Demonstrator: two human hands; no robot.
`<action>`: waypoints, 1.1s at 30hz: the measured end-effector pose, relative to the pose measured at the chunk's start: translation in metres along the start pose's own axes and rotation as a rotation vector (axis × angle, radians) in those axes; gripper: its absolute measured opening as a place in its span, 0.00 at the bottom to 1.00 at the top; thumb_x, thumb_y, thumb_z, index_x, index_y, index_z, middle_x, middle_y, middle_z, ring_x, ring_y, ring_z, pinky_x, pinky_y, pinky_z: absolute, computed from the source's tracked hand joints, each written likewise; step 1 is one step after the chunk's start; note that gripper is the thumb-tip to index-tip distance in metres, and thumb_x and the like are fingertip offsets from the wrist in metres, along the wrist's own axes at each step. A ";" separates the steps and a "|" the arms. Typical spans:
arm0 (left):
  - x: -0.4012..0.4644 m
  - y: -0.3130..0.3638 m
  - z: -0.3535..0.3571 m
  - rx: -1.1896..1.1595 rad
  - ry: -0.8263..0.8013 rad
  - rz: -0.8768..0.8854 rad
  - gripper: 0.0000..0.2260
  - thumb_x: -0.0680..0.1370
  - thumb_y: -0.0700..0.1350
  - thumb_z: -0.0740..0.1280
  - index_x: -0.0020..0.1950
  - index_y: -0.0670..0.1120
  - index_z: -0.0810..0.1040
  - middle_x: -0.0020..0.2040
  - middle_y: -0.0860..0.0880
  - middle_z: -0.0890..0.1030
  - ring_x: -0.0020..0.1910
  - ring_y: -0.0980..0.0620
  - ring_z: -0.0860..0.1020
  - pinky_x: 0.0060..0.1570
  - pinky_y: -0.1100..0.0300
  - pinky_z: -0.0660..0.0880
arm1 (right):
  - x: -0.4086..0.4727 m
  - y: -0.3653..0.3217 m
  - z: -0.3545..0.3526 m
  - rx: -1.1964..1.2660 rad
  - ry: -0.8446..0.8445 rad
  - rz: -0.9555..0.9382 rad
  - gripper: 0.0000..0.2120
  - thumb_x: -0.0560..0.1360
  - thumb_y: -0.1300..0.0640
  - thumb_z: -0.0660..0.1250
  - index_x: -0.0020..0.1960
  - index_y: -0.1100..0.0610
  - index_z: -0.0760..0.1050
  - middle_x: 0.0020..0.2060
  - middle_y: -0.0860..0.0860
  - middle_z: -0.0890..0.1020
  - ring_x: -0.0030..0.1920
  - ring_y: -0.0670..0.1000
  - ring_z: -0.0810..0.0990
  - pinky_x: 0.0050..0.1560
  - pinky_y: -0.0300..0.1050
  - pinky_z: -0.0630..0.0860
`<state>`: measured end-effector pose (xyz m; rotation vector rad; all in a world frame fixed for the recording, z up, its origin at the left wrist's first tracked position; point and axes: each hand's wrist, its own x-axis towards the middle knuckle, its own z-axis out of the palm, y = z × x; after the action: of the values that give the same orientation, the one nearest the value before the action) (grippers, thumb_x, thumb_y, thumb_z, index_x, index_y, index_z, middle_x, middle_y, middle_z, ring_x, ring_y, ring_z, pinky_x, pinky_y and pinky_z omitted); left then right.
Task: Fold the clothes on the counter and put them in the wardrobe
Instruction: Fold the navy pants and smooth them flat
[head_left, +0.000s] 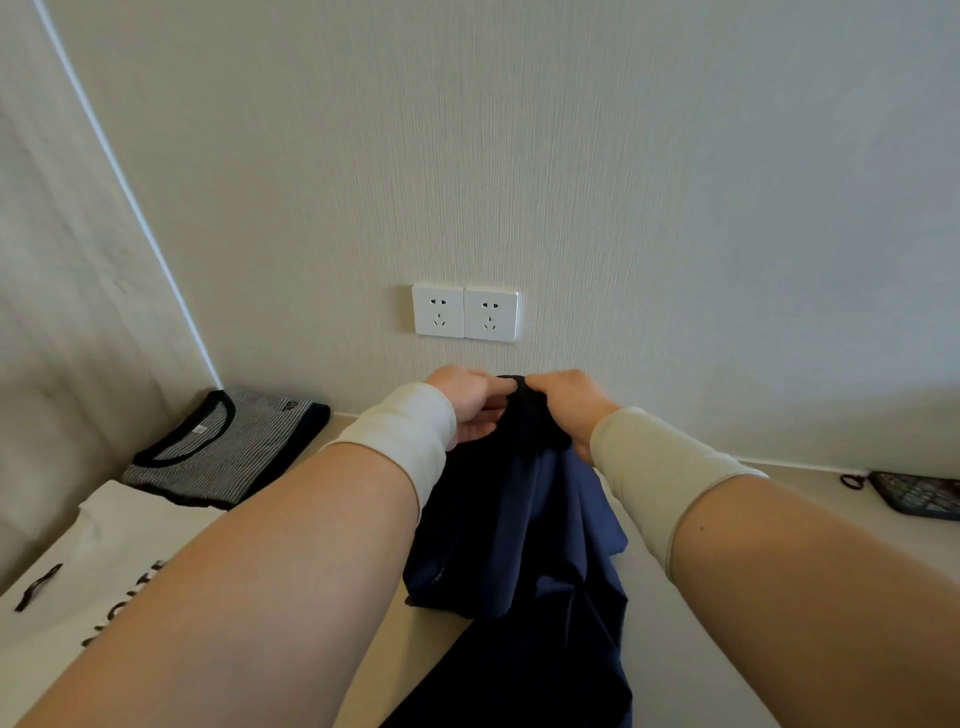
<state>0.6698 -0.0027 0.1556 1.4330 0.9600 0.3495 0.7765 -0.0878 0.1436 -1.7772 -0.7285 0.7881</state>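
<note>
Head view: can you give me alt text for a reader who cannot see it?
Both hands, left hand and right hand, pinch the top edge of a dark navy fabric garment, holding it up above a pale counter. A folded striped grey shirt and a white printed shirt lie at left, below two white wall sockets.

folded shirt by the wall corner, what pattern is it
Fine black-and-white stripes with black collar trim on the folded striped shirt, seen in the head view.

A pale textured wall (623, 182) carries two white sockets (465, 313) above the beige counter's (691, 597) back edge; daylight falls softly.
</note>
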 end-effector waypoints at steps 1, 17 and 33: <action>0.000 0.000 0.000 -0.021 -0.012 -0.006 0.08 0.78 0.43 0.68 0.39 0.47 0.75 0.37 0.50 0.79 0.37 0.54 0.76 0.38 0.62 0.73 | 0.001 -0.001 0.000 -0.007 -0.002 -0.003 0.06 0.77 0.52 0.63 0.43 0.52 0.74 0.49 0.56 0.78 0.49 0.55 0.77 0.61 0.60 0.76; 0.009 -0.006 -0.025 0.864 0.483 0.058 0.03 0.77 0.41 0.63 0.47 0.42 0.76 0.47 0.42 0.78 0.50 0.40 0.79 0.44 0.57 0.71 | -0.008 -0.005 -0.025 -0.122 0.092 0.063 0.10 0.74 0.55 0.64 0.38 0.60 0.71 0.33 0.54 0.71 0.35 0.53 0.70 0.37 0.44 0.67; 0.004 0.007 -0.034 0.870 0.385 0.342 0.15 0.75 0.41 0.63 0.29 0.49 0.67 0.27 0.51 0.67 0.29 0.50 0.67 0.28 0.61 0.62 | -0.017 -0.005 -0.054 -0.793 -0.049 0.091 0.14 0.77 0.50 0.63 0.44 0.62 0.75 0.43 0.56 0.78 0.44 0.55 0.75 0.45 0.45 0.71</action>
<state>0.6499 0.0245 0.1657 2.3992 1.2523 0.5020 0.8083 -0.1293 0.1661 -2.5147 -1.0963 0.6419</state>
